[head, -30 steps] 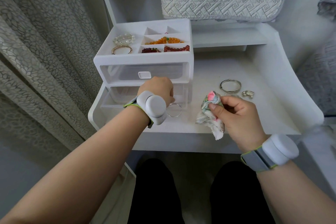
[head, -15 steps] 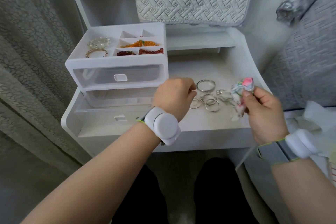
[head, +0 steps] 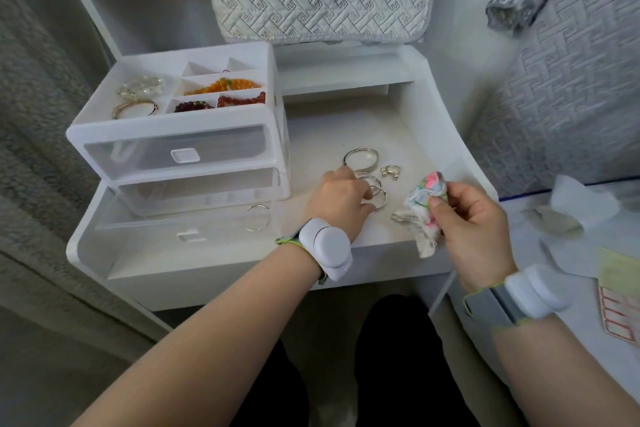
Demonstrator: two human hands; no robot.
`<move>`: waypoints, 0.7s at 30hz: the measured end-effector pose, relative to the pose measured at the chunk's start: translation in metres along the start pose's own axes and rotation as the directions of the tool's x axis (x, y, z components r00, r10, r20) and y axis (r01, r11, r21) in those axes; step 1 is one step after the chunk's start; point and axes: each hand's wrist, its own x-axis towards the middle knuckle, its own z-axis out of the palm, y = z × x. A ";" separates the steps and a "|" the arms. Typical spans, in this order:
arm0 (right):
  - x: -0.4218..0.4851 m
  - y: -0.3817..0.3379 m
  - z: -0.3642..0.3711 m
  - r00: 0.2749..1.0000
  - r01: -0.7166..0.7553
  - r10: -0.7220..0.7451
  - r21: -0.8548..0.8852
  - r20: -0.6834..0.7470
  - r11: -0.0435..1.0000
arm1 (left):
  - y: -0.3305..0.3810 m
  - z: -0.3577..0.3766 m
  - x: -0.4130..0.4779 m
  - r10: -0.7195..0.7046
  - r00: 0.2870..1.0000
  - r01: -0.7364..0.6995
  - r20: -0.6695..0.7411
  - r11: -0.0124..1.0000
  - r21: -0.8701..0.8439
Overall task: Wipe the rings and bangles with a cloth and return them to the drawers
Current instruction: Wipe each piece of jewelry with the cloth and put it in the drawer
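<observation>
Our left hand (head: 341,199) pinches a thin silver bangle (head: 383,200); right hand (head: 474,218) grips the crumpled floral cloth (head: 427,196), ready to wipe it.

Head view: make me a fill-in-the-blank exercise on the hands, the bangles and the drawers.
1. The right hand pinches a crumpled floral ____.
2. The left hand curls its fingers on the pile of silver metal bangles, which lies to the ____ of the white drawer unit.
3. The pulled-out lower clear plastic drawer holds ____ thin silver bangle.
4. Behind the red bead bracelets in the white top tray lie ____ beads.

Missing: cloth; right; one; orange.
</observation>
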 end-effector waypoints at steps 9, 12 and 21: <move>0.001 0.003 0.003 0.999 -0.027 0.026 0.018 0.040 0.999 | -0.004 0.007 0.010 0.065 0.998 -0.066 -0.013 0.995 -0.076; 0.003 0.003 0.003 0.996 -0.042 0.042 0.003 0.082 0.999 | -0.003 -0.003 0.006 0.013 0.994 -0.040 -0.109 0.966 -0.255; 0.006 -0.017 0.019 0.972 0.146 -0.173 0.168 0.161 0.975 | 0.004 -0.025 -0.015 -0.174 0.984 0.055 -0.030 0.461 -0.886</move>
